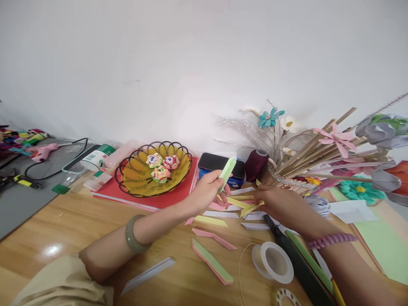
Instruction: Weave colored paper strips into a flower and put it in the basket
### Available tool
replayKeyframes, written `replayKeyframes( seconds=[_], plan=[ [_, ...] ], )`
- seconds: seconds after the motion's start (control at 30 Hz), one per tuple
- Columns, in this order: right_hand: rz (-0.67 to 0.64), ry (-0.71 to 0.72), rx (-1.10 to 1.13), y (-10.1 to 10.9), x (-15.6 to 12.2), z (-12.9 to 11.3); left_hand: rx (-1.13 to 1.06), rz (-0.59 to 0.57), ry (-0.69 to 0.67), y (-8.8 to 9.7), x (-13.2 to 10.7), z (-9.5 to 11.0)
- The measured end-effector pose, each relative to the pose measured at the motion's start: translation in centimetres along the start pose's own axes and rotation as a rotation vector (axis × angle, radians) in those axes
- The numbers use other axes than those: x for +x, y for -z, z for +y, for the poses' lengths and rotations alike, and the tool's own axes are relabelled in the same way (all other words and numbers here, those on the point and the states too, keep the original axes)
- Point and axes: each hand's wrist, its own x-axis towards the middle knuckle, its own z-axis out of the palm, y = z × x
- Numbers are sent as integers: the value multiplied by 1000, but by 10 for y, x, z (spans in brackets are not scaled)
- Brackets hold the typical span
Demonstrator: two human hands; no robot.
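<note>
My left hand (208, 189) is closed around a folded light green paper strip (227, 171) that stands tilted upward above the wooden table (63, 229). My right hand (276, 202) pinches a folded yellow paper strip (251, 208) low over a pile of folded strips (234, 204) in yellow, pink and white. More folded strips lie nearer to me, among them a pink one (214, 238) and a pink-and-green one (212, 266). A white strip (148, 274) lies by my left forearm.
A black wire basket (153, 170) with three paper roses stands on red paper at the back. A dark tin (219, 168), a maroon thread spool (256, 163), a bundle of sticks with paper flowers (321, 148), a tape roll (272, 261) and a glue gun (43, 152) surround the work area.
</note>
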Motion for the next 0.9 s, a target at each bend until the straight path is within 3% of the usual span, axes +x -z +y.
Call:
replayKeyframes(
  seconds=[0.1,0.23,0.37,0.47,0.67,0.8,0.9],
  plan=[
    [-3,-48,105,2,1,1,-4,3,-20,1,1,-1],
    [43,-82,330,23,-6,-6,25,30,-77,1,5,-6],
    [58,-139,630,40,-12,-25,66,47,-104,-1,7,-11],
    [92,-206,798,39,-11,-42,85,45,-120,-6,5,-15],
    [233,-365,833,24,-6,-60,141,0,-171,-16,-7,-23],
    [259,-352,845,22,-7,-62,224,-88,-275,-19,-19,-18],
    [234,-303,880,23,-7,-60,153,-163,-311,-19,-23,-13]
  ],
)
